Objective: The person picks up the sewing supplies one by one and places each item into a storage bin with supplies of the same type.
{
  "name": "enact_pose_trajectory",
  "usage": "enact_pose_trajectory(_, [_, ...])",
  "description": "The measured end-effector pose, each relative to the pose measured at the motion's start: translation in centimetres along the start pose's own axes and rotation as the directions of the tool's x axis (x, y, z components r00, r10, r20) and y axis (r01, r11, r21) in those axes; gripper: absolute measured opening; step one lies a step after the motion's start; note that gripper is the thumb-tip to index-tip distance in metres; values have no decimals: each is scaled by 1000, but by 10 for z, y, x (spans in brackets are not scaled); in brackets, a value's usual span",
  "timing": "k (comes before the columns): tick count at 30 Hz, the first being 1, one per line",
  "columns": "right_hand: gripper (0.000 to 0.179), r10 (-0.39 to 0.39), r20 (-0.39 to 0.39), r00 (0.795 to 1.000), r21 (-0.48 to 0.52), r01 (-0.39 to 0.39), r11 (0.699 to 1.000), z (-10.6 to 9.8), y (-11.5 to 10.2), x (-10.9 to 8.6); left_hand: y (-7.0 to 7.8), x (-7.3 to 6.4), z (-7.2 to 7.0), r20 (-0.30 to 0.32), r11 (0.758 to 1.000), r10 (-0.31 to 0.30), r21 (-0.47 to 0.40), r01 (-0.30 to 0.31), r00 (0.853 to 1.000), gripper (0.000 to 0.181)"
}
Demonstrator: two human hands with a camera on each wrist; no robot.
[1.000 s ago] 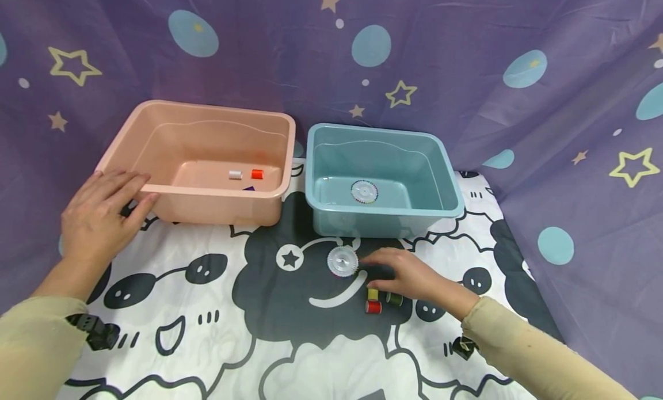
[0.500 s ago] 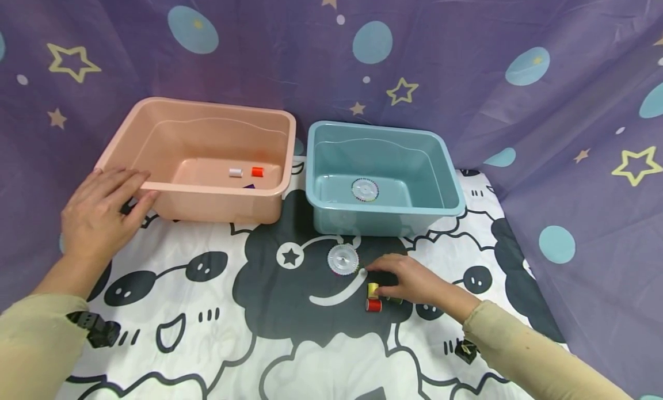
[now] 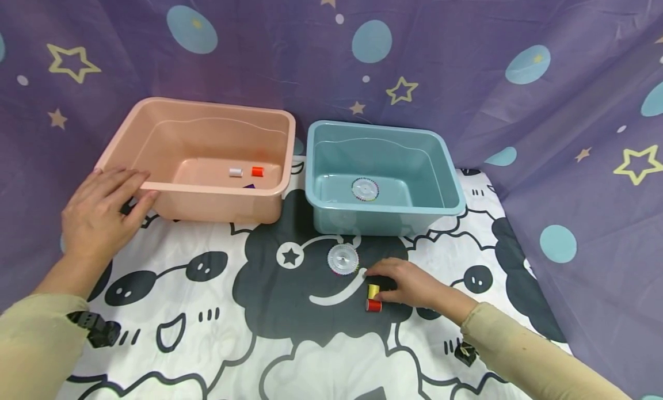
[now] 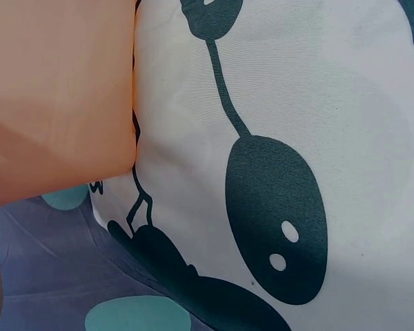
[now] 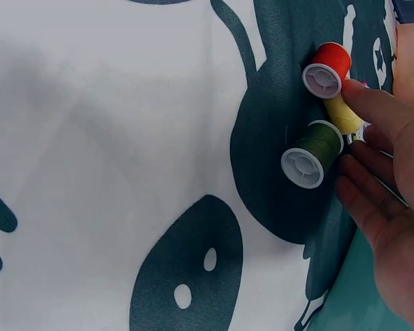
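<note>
My left hand point(image 3: 106, 207) holds the near left corner of the pink plastic tub point(image 3: 223, 207), fingers over the rim and thumb at the outer wall. Over the printed cloth, my right hand point(image 3: 409, 282) is spread round the yellow thread spool point(image 3: 373, 291), with thumb close to it and a gap at the index fingertip. A red thread spool point(image 5: 334, 58) lies against the yellow one. The green thread spool point(image 5: 314, 153) shows beside the fingers in the right wrist view; my hand hides it in the head view. Left of the fingertips lies a clear pin wheel point(image 3: 343, 259).
A blue tub point(image 3: 388, 221) stands right of the pink one, with another pin wheel point(image 3: 365, 189) inside. In the pink tub lie a white spool point(image 3: 235, 172), an orange-red spool point(image 3: 257, 171) and a partly hidden dark blue thing point(image 3: 250, 186). A purple curtain point(image 3: 290, 54) hangs behind.
My right hand has moved slightly down and away from the pin wheel, over the spools, covering the green one in the head view. The left hand stays on the pink tub.
</note>
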State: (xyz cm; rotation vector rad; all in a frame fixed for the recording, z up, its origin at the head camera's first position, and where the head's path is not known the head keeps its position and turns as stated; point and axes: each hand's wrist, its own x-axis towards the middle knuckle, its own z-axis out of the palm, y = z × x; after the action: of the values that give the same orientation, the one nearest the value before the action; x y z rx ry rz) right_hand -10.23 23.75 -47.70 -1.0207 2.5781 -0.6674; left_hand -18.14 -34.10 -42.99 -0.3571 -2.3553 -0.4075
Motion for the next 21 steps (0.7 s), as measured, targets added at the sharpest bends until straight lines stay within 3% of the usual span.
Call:
enact_pose_trajectory(6, [45, -27, 1, 1000, 4, 27, 1000, 1, 0, 0, 0, 0, -2, 27, 1000, -6, 11, 6, 1000, 80])
enact_pose_trajectory(12, [37, -63, 3, 998, -2, 63, 998, 3, -1, 0, -1, 0, 1, -2, 1000, -2, 5, 2, 1000, 80])
enact_pose_trajectory(21, [29, -45, 28, 999, 26, 44, 999, 7, -1, 1, -1, -1, 1, -30, 1000, 7, -7, -7, 1000, 79])
